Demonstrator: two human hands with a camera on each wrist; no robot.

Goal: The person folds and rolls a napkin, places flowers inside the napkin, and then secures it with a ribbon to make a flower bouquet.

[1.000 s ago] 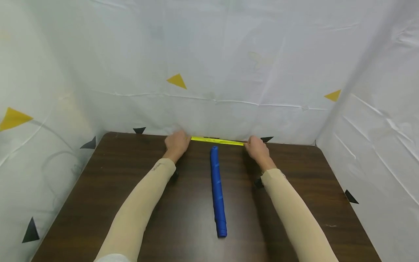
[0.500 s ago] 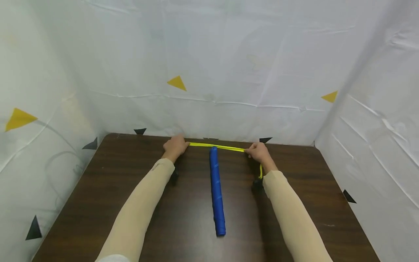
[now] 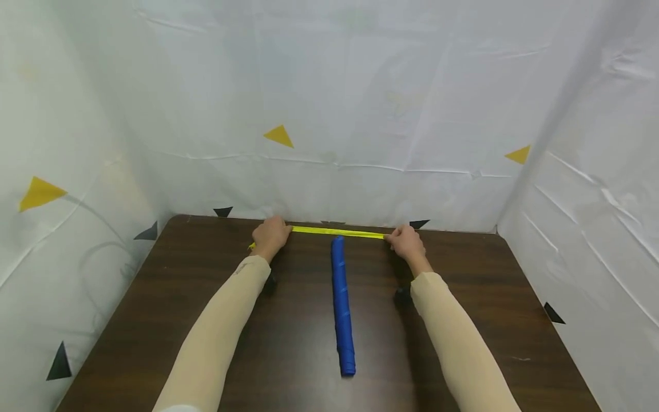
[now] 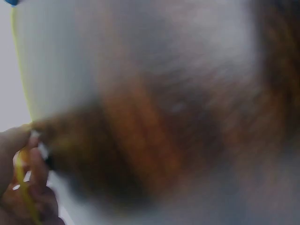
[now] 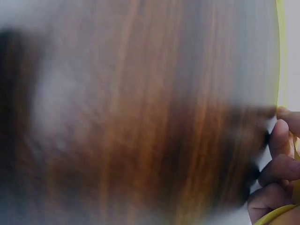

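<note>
Near the far edge of the dark wooden table, a narrow yellow ribbon stretches nearly straight between the two hands. Its left end is pinched by my left hand, and a short tail pokes out beside that hand. My right hand pinches the other end between thumb and fingers. Loose yellow ribbon loops through the left fingers in the left wrist view. More ribbon curls under the right hand in the right wrist view. Just on the near side of the span lies a long blue roll, pointing toward me.
White sheeting hangs behind the table and along both sides. Yellow and black triangles mark it, such as a yellow triangle. Wrist cameras sit under both forearms. Both wrist views are mostly blurred table surface.
The ribbon has come slightly nearer from the far edge, toward the blue roll's end. My left hand has shifted a little left. A tail seen below my right hand earlier no longer shows.
</note>
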